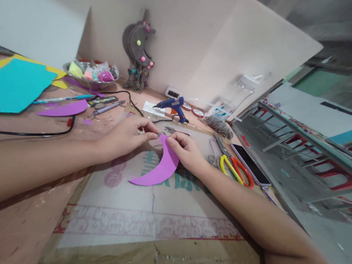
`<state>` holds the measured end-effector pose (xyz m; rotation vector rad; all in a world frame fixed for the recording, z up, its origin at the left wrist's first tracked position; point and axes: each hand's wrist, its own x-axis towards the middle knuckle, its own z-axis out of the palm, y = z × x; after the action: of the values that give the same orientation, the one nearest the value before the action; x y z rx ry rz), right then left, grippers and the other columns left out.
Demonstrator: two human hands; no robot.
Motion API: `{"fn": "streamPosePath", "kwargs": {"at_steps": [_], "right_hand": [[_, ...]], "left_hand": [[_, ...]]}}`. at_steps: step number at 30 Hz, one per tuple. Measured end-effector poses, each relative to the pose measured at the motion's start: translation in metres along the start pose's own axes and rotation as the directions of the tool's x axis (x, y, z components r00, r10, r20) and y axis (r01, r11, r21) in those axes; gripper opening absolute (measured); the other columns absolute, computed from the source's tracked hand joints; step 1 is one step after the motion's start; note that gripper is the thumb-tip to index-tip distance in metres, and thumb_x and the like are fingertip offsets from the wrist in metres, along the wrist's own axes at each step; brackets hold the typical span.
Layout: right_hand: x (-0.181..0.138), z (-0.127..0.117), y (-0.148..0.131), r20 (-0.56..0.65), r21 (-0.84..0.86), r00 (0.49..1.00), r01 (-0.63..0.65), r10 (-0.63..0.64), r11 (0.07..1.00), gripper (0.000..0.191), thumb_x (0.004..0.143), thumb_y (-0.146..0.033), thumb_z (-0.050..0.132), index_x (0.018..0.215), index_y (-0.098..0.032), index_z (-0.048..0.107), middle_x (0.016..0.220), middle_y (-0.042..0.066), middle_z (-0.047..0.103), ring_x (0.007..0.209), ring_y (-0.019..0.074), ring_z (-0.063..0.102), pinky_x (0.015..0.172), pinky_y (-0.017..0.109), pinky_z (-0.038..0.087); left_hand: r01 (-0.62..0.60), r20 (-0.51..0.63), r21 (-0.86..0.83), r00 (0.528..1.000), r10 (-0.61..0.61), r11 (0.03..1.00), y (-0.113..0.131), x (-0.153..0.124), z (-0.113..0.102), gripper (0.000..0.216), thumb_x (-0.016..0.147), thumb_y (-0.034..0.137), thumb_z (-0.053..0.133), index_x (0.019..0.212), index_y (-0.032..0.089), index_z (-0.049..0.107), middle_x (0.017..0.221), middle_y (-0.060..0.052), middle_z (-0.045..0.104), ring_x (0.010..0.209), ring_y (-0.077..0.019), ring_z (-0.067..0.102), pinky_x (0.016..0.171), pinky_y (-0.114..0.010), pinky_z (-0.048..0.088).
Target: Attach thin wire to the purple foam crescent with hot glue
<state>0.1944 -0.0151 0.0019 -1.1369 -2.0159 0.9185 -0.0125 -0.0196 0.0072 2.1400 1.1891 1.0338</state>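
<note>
The left hand (130, 135) had thumb and forefinger close together at the upper tip of a purple crescent (169, 164), though I couldn't tell whether they pinched it. Smooth and thin, its long axis ran from the fingers towards seven o'clock, above a printed sheet (113, 227). The right hand (188, 150), nearer its body, pinched its top, fuzzy twine (218, 126) lying towards two o'clock.

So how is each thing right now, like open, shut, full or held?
Purple paper crescent: pinched by right fingers, left fingers at its top tip
Scissors: lying down, blades look closed
Phone: face up, screen dark
Glue gun: set down, nobody holding it
Clear bottle: lid on
Metal bowl: filled with colourful lumps
</note>
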Motion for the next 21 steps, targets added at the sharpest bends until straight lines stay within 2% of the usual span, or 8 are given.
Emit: {"fn": "streamPosePath", "kwargs": {"at_steps": [5, 9, 15, 21], "right_hand": [[0.0004, -0.0003, 0.0012, 0.003, -0.004, 1.0, -0.002, 0.002, 1.0, 0.031, 0.086, -0.045, 0.049, 0.073, -0.017, 0.05, 0.065, -0.002, 0.048, 0.058, 0.009, 0.043, 0.053, 0.021, 0.035], [0.001, -0.0005, 0.0012, 0.001, -0.006, 1.0, 0.009, -0.009, 1.0, 0.031, 0.086, -0.045, 0.049, 0.073, -0.017, 0.049, 0.065, -0.002, 0.048, 0.058, 0.0088, 0.042, 0.053, 0.021, 0.035], [0.0004, -0.0012, 0.0007, 0.01, -0.019, 1.0, 0.02, -0.02, 1.0, 0.029, 0.087, -0.042, 0.049, 0.072, -0.017, 0.05, 0.065, -0.002, 0.048, 0.059, 0.0091, 0.043, 0.054, 0.022, 0.035], [0.0007, -0.0009, 0.0022, 0.003, -0.03, 1.0, 0.018, -0.018, 0.999, 0.03, 0.087, -0.043, 0.049, 0.073, -0.017, 0.05, 0.066, -0.002, 0.048, 0.059, 0.009, 0.042, 0.055, 0.021, 0.035]], "left_hand": [[0.017, 0.009, -0.019, 1.0, -0.017, 1.0, 0.0033, -0.0002, -0.0003, 0.015, 0.083, 0.03, 0.054, 0.085, 0.02, 0.066, 0.087, -0.001, 0.07, 0.084, -0.0179, 0.061, 0.076, -0.028, 0.046], [0.056, 0.015, -0.048, 0.998, -0.056, 0.997, 0.0062, -0.001, -0.0002, 0.018, 0.083, 0.029, 0.054, 0.094, 0.02, 0.065, 0.092, -0.002, 0.069, 0.084, -0.0174, 0.062, 0.074, -0.027, 0.047], [-0.004, 0.009, -0.035, 1.0, 0.004, 0.999, 0.0031, -0.0011, -0.0001, 0.019, 0.084, 0.03, 0.054, 0.092, 0.02, 0.068, 0.092, -0.002, 0.07, 0.088, -0.0178, 0.061, 0.079, -0.028, 0.046], [0.026, 0.026, -0.054, 0.999, -0.024, 0.998, 0.0023, -0.0012, 0.0005, 0.021, 0.085, 0.031, 0.053, 0.095, 0.02, 0.066, 0.094, -0.002, 0.07, 0.088, -0.018, 0.062, 0.078, -0.028, 0.047]]}}
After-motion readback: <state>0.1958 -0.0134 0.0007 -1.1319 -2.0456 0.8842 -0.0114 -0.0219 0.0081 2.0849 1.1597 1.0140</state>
